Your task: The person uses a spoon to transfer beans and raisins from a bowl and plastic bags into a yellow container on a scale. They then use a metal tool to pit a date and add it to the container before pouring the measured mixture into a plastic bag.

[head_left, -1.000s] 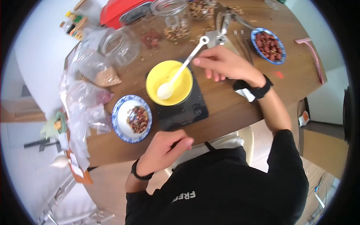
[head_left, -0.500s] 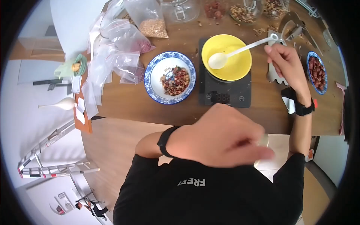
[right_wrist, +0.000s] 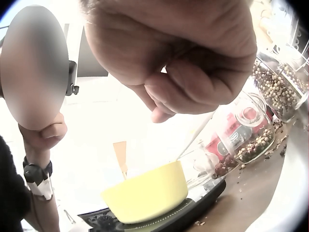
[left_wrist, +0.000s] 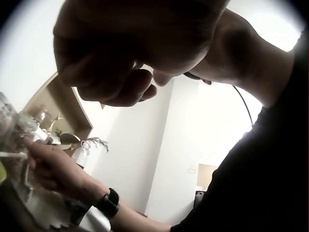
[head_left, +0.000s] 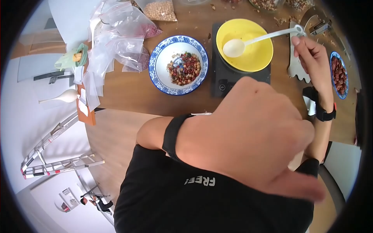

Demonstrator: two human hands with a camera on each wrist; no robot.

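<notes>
A yellow bowl (head_left: 262,56) stands on a black kitchen scale (head_left: 218,68), with a white long-handled spoon (head_left: 235,47) leaning in it. My right hand (head_left: 314,60) hovers just right of the bowl, fingers loosely bent, thumb tip close below the end of the spoon handle; nothing shows in its grasp. My left hand (head_left: 256,136), large in the head view, is raised high in front of my chest with fingers curled and thumb sticking out. In the right wrist view that left hand (right_wrist: 48,133) is up by my face. It overlaps part of the scale in the head view.
Left of the scale is a blue-and-white bowl (head_left: 155,79) of mixed beans (head_left: 188,70). Clear plastic bags (head_left: 116,42) lie farther left. A blue-rimmed dish of dark red dried fruit (head_left: 339,75) sits at the right. Glass jars (right_wrist: 256,137) stand behind the scale.
My left hand has risen from the table's front edge toward the head camera. The head view has shifted left and down. My right hand stays by the spoon's handle end.
</notes>
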